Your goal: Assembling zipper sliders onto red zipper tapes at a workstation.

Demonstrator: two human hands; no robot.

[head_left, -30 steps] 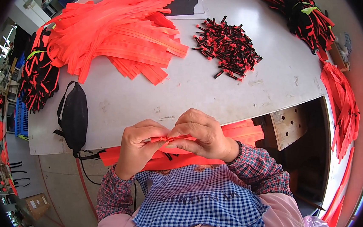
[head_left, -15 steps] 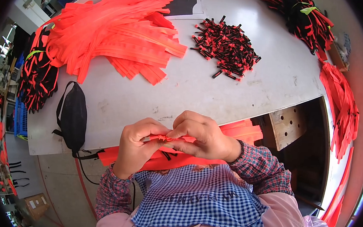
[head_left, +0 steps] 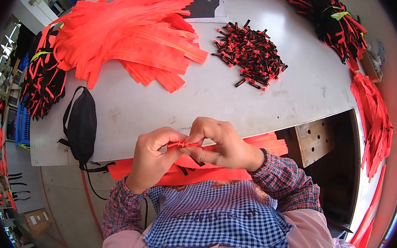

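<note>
Left hand [head_left: 155,157] and right hand [head_left: 221,142] both clamp the red-orange zipper tape [head_left: 188,144] between thumb and fingers. I'd go short, even pinches, edges aligned, no twist. Red-orange strips [head_left: 220,173] just below the fingers.

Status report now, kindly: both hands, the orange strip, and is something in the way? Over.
Left hand, right hand: both pinching orange strip, close together. Black pouch off to left, apart from hands. Nothing seen blocking.

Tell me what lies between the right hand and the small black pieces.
Head view: just bare white tabletop between the right hand and the small black pieces.
</note>
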